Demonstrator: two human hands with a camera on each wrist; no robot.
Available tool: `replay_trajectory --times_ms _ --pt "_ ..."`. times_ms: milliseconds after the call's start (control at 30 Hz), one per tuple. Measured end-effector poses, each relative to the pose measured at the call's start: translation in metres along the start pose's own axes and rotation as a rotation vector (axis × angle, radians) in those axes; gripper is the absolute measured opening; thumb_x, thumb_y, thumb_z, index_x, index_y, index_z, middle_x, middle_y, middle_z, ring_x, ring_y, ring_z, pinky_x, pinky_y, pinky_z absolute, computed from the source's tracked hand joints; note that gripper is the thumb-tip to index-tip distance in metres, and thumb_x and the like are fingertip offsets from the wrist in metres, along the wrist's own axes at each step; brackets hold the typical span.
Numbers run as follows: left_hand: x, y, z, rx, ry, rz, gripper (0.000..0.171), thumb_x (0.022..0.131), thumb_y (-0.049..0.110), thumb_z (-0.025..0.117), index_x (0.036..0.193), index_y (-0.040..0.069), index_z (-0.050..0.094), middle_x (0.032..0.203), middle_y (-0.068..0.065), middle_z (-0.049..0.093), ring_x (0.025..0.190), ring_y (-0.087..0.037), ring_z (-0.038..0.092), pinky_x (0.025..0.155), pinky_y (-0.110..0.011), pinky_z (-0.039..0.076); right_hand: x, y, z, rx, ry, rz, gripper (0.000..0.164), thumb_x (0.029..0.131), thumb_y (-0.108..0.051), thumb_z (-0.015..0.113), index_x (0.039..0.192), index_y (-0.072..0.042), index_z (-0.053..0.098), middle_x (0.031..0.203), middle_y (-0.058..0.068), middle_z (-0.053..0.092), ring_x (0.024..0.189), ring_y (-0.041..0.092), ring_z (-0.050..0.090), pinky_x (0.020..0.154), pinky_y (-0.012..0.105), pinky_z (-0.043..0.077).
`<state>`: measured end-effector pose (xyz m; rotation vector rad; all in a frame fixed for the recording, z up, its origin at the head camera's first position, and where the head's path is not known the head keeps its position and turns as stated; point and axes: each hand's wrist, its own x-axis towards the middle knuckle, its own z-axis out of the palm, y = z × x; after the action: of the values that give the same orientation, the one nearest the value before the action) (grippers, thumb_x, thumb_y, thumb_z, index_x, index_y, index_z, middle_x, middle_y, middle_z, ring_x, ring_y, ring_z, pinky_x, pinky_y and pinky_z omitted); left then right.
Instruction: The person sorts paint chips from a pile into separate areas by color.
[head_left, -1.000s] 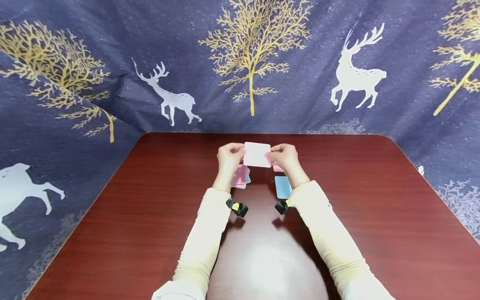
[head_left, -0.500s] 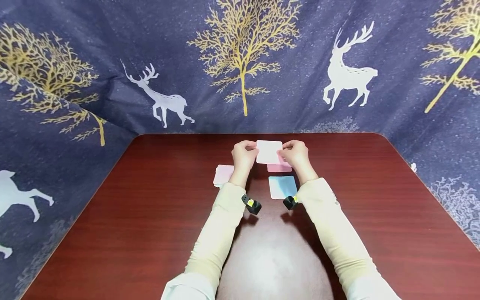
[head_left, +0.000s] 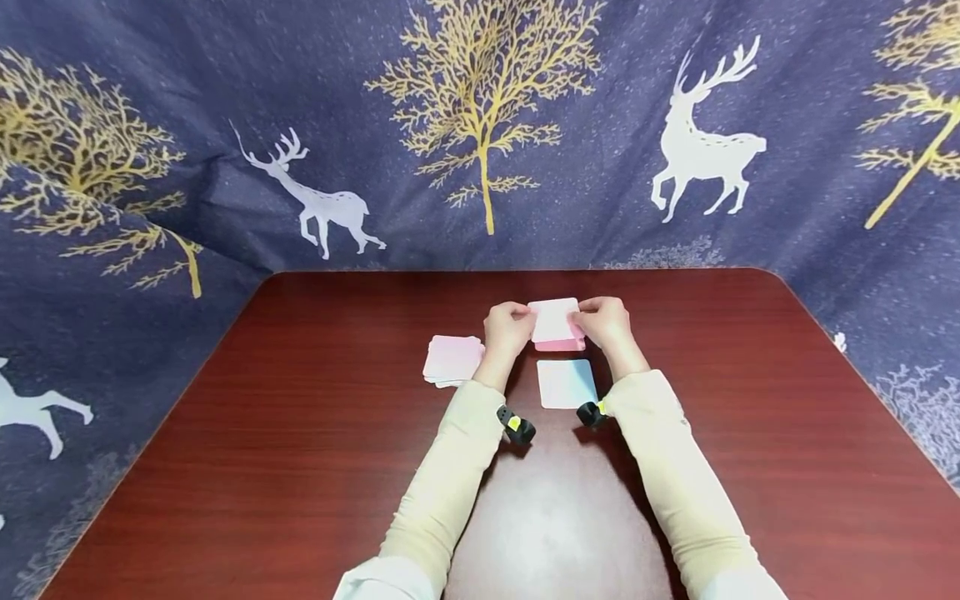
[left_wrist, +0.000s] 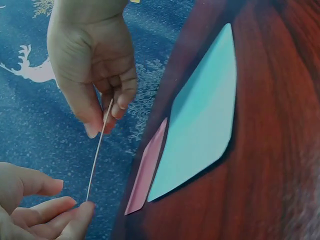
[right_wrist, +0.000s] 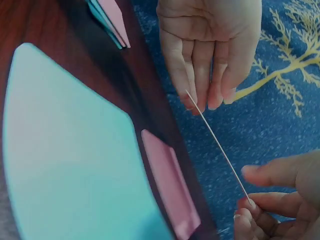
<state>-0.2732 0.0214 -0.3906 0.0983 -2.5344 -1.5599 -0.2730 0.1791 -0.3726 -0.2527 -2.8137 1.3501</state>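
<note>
Grasping a thin, round-cornered white-pink card (head_left: 555,319) in the air by opposite sides: pinched at one side edge by the left hand (head_left: 507,329), at the other by the right hand (head_left: 606,325). Roughly square in the head view, so without a clear long axis; spanned crosswise between both hands, no nearer to one than to the other. Seen edge-on as a thin line from either wrist.

Main relation, as judged: white-pink card to the pink card (head_left: 560,345) flat on the surface (head_left: 262,467). Overlapping in the head view, with only a strip of pink left showing along the near side; plainly apart in both wrist views, so apparently not touching. Skewed slightly against it; exact height and tilt hard to tell.

Also flat, just on the near side of the pink card: a light blue card (head_left: 566,383), overlapped at its near right corner by the right wrist camera (head_left: 592,414) in the head view. Off to the left, close beside the left wrist, an uneven stack of cards (head_left: 453,360), pale pink on top. No obstacle visible between white-pink card and pink card; toward the stack, though, left hand and wrist in the way.
</note>
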Motion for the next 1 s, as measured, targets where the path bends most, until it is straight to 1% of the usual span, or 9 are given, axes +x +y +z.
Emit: replay_trajectory --times_ms 67,133,267,333,467,667,733,867,1000 --pt "0.000 0.000 0.003 0.026 -0.017 -0.003 0.019 0.085 0.017 0.065 0.096 0.006 0.075 0.090 -0.009 0.074 0.087 -0.023 0.069 0.071 -0.028 0.055 0.000 0.005 0.001 0.026 -0.012 0.023 0.039 0.091 -0.021 0.057 0.121 0.005 0.061 0.123 0.024 0.060 0.115 0.036 0.054 0.092 0.045 0.049" --pt "0.001 0.000 0.005 0.063 -0.031 0.005 0.021 0.086 0.018 0.064 0.100 0.006 0.074 0.094 -0.008 0.074 0.094 -0.023 0.067 0.077 -0.030 0.054 0.001 0.008 0.002 0.045 -0.016 0.040 0.040 0.093 -0.023 0.055 0.120 0.005 0.062 0.126 0.023 0.058 0.118 0.036 0.052 0.094 0.045 0.048" --pt "0.004 -0.001 0.010 0.067 -0.081 -0.009 0.033 0.088 0.014 0.059 0.119 0.002 0.065 0.102 -0.010 0.073 0.105 -0.024 0.065 0.091 -0.035 0.051 0.005 0.013 0.005 0.036 -0.005 0.029 0.042 0.094 -0.029 0.053 0.119 0.003 0.064 0.127 0.021 0.059 0.121 0.036 0.050 0.096 0.045 0.046" --pt "0.005 -0.002 0.011 0.045 -0.105 -0.028 0.041 0.088 0.012 0.057 0.127 0.000 0.058 0.105 -0.012 0.072 0.108 -0.025 0.064 0.095 -0.036 0.049 0.007 0.014 0.007 0.028 0.001 0.018 0.044 0.094 -0.032 0.052 0.119 0.003 0.064 0.127 0.021 0.059 0.124 0.037 0.048 0.097 0.045 0.046" --pt "0.005 -0.005 0.014 -0.015 -0.129 -0.066 0.049 0.088 0.012 0.057 0.135 -0.001 0.050 0.107 -0.015 0.070 0.109 -0.025 0.063 0.097 -0.037 0.048 0.009 0.018 0.009 0.023 -0.007 0.013 0.048 0.096 -0.035 0.049 0.120 0.004 0.063 0.127 0.022 0.058 0.126 0.040 0.045 0.099 0.047 0.044" --pt "0.005 -0.007 0.015 -0.073 -0.134 -0.099 0.054 0.089 0.013 0.057 0.140 -0.001 0.044 0.110 -0.016 0.069 0.110 -0.024 0.063 0.100 -0.038 0.046 0.009 0.019 0.012 -0.019 0.011 0.019 0.051 0.096 -0.038 0.048 0.119 0.004 0.063 0.125 0.022 0.060 0.123 0.040 0.048 0.100 0.047 0.044" --pt "0.005 -0.007 0.016 -0.077 -0.145 -0.116 0.054 0.090 0.014 0.058 0.140 -0.001 0.043 0.113 -0.015 0.068 0.112 -0.024 0.062 0.100 -0.038 0.046 0.009 0.019 0.013 -0.025 0.012 0.024 0.053 0.096 -0.041 0.047 0.120 0.004 0.063 0.126 0.022 0.059 0.123 0.040 0.047 0.100 0.047 0.043" --pt "0.005 -0.006 0.018 -0.082 -0.198 -0.164 0.055 0.091 0.017 0.058 0.141 0.000 0.043 0.120 -0.016 0.065 0.115 -0.024 0.060 0.101 -0.037 0.046 0.009 0.021 0.015 -0.019 -0.006 0.031 0.058 0.097 -0.045 0.045 0.123 0.004 0.060 0.128 0.022 0.058 0.125 0.039 0.046 0.102 0.047 0.043" --pt "0.005 -0.006 0.019 -0.068 -0.226 -0.181 0.056 0.091 0.020 0.059 0.141 0.001 0.043 0.126 -0.017 0.061 0.117 -0.025 0.059 0.101 -0.036 0.046 0.009 0.022 0.016 -0.014 -0.016 0.045 0.061 0.097 -0.047 0.044 0.124 0.005 0.059 0.128 0.023 0.058 0.125 0.039 0.045 0.103 0.047 0.042"
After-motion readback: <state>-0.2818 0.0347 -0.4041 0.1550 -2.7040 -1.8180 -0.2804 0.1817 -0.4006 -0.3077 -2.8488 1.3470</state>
